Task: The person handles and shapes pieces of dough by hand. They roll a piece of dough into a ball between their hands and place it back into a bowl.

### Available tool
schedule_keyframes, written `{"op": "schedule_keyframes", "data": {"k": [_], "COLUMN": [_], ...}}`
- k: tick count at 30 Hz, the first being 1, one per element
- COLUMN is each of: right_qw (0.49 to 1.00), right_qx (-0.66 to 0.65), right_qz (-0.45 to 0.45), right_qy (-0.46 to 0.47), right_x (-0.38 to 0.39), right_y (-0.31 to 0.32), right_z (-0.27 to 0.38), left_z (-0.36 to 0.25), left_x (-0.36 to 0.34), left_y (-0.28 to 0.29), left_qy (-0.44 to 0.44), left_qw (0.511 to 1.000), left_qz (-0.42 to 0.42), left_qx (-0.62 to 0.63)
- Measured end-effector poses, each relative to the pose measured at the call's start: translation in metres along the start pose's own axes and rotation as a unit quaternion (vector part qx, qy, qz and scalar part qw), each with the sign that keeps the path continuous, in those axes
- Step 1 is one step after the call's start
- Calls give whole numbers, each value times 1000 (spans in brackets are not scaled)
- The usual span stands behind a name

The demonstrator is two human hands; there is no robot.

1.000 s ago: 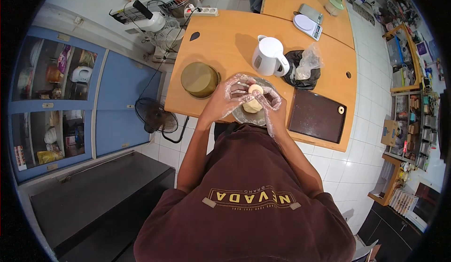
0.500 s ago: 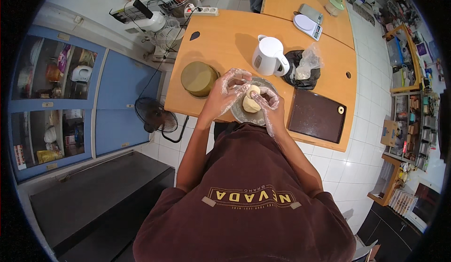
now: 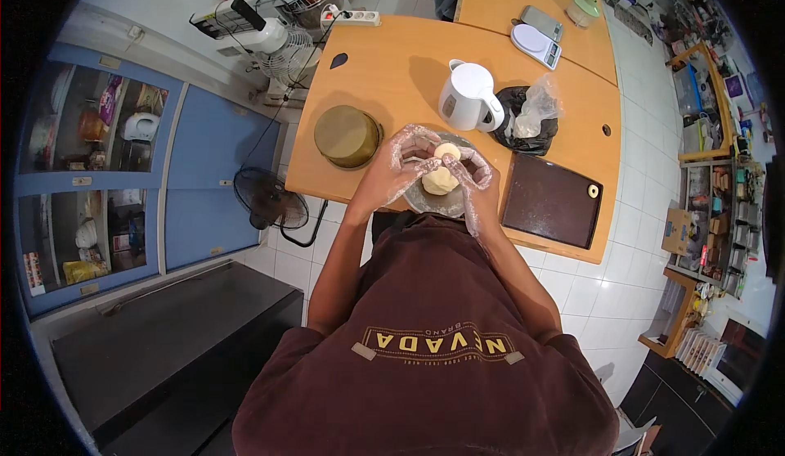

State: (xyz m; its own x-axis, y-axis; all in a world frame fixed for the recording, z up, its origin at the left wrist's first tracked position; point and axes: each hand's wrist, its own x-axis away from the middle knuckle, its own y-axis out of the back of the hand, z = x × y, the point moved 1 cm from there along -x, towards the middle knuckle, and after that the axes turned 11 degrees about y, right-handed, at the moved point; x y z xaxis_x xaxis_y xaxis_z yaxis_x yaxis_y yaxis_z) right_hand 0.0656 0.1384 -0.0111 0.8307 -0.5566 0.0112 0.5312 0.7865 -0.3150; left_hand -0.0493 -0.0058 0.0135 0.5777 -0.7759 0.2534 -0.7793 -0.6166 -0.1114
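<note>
A small pale round piece of dough (image 3: 447,152) is pinched between my left hand (image 3: 405,164) and my right hand (image 3: 476,179), thumbs nearly meeting at its near side. White flour coats the fingers of both hands. Just below it, a larger lump of dough (image 3: 440,183) rests in a shallow grey bowl (image 3: 446,208) close to my body. To the right lies a dark brown baking tray (image 3: 549,202), dusted with flour, and a small dough ring (image 3: 593,191) sits near its right edge.
Left of my hands stands an olive-green round container (image 3: 347,135). Beyond the bowl are a white electric kettle (image 3: 468,96) and a black plastic bag (image 3: 527,135) holding a clear bag. A kitchen scale (image 3: 536,45) is farther back. A black fan (image 3: 270,200) stands by the table's left side.
The small dough piece has turned between my fingers and now shows a rounder, smoother top. My thumbs have moved closer together beneath it, uncovering more of the lump in the bowl.
</note>
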Motion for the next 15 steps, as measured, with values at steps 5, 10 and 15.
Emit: {"op": "schedule_keyframes", "data": {"k": [5, 10, 15], "right_qw": [1000, 1000, 1000], "right_qx": [-10, -3, -13], "right_qz": [5, 15, 15], "right_qy": [11, 2, -1], "right_x": [0, 1, 1], "right_y": [1, 2, 2], "right_z": [-4, -5, -4], "left_z": [-9, -12, -8], "left_x": [0, -2, -4], "left_y": [-2, 0, -2], "left_qy": [-32, -7, -11], "left_qw": [999, 999, 998], "left_qz": [-28, -40, -54], "left_qx": [-18, -2, 10]}}
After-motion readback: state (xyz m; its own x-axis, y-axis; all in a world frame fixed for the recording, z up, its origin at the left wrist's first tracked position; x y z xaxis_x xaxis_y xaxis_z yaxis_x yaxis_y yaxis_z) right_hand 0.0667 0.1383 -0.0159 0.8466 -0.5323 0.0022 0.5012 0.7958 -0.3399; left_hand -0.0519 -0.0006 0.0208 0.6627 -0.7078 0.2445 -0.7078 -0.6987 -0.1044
